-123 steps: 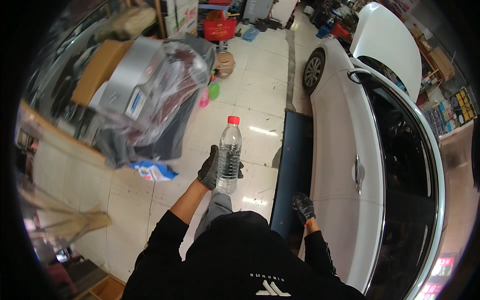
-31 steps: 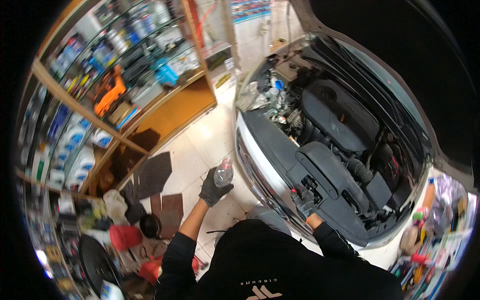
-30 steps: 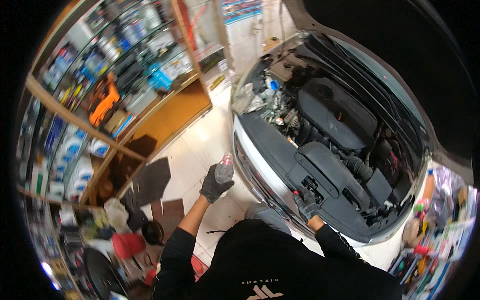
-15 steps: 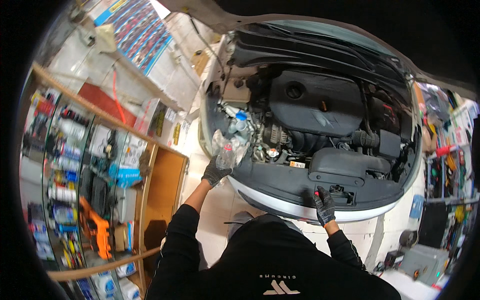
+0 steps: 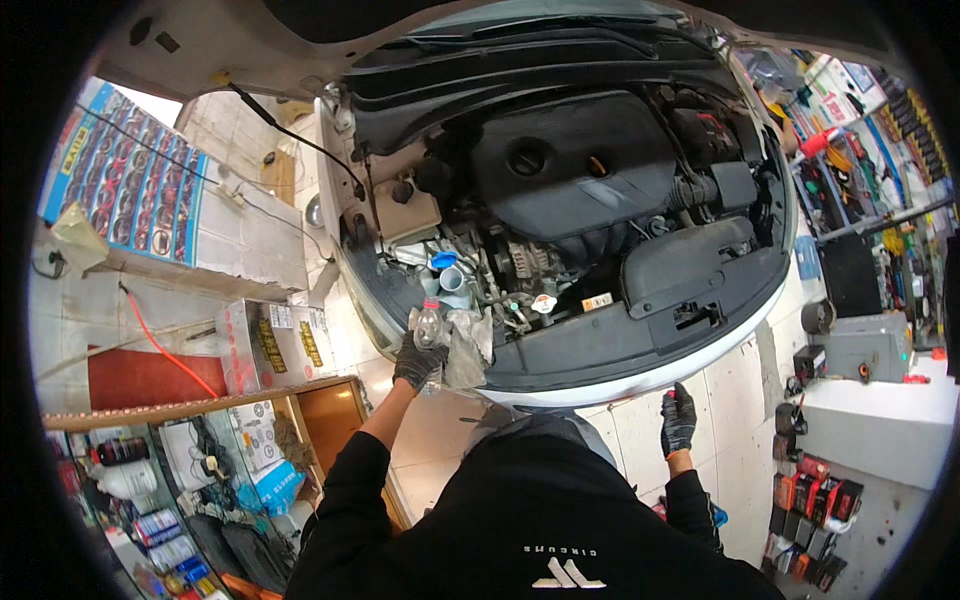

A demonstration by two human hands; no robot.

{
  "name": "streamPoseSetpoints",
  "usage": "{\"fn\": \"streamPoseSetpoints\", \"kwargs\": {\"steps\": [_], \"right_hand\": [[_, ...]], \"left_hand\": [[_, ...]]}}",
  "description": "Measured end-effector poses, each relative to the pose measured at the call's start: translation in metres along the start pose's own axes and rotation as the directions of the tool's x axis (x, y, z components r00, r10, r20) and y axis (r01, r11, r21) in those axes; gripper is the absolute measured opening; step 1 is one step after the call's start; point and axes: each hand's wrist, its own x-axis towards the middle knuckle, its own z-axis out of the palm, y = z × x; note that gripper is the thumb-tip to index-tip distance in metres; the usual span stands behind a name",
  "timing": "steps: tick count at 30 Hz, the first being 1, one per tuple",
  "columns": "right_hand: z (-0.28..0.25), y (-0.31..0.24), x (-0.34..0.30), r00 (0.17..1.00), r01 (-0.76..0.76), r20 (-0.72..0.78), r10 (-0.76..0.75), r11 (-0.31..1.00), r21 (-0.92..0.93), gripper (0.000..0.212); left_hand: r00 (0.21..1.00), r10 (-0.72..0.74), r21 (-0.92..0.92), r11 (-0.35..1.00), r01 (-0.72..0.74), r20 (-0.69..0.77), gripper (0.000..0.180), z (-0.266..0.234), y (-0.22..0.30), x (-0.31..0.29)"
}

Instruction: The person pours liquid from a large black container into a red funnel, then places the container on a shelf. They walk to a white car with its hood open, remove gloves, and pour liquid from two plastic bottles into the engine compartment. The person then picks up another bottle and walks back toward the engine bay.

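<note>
At the car's front left corner, my gloved left hand (image 5: pixel 418 362) is closed around a clear plastic bottle (image 5: pixel 429 330) with a red top. The bottle stands roughly upright, close to a pale blue filler neck (image 5: pixel 453 281) with a blue cap (image 5: pixel 443 259) beside it. Against the bottle and over the bay's edge hangs a crumpled whitish cloth or sheet (image 5: pixel 466 345). My gloved right hand (image 5: pixel 678 420) hovers over the floor in front of the bumper, its fingers drawn together. A small red thing (image 5: pixel 670 394) shows at its fingertips, too small to name.
The open engine bay holds a black engine cover (image 5: pixel 575 160) and a white-topped radiator cap (image 5: pixel 543 304). The raised hood hangs overhead. A shelf with cans (image 5: pixel 165 540) is at lower left, a grey machine (image 5: pixel 865 345) at right, small boxes (image 5: pixel 815 500) below it.
My view has swung, so the car sits higher and further left. My right hand has come back off the car's front edge. My left hand keeps the bottle near the filler neck.
</note>
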Motion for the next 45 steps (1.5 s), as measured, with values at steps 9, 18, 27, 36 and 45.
{"fn": "streamPoseSetpoints", "kwargs": {"steps": [9, 18, 27, 36, 45], "right_hand": [[0.033, -0.025, -0.068, 0.997, -0.08, -0.022, 0.077, 0.988, -0.129, 0.036], [0.043, -0.033, -0.091, 1.0, 0.019, -0.016, -0.023, 0.976, -0.219, 0.036], [0.034, -0.028, -0.099, 1.0, -0.003, -0.031, -0.004, 0.972, -0.235, 0.036], [0.031, -0.041, -0.101, 1.0, 0.001, -0.023, -0.008, 0.959, -0.284, 0.037], [0.028, -0.042, -0.101, 0.999, -0.045, -0.003, 0.047, 0.945, -0.325, 0.038]], "left_hand": [[0.996, -0.077, 0.116, 0.99, 0.081, -0.041, 0.1, -0.019, 0.034, 0.003], [0.995, -0.091, 0.205, 0.975, 0.083, 0.031, 0.103, -0.024, 0.03, 0.019], [0.995, -0.093, 0.223, 0.971, 0.085, 0.023, 0.108, -0.022, 0.013, 0.03], [0.993, -0.118, 0.285, 0.952, 0.111, 0.007, 0.113, -0.019, 0.009, 0.032], [0.99, -0.142, 0.286, 0.949, 0.131, 0.017, 0.115, -0.016, -0.008, 0.047]]}}
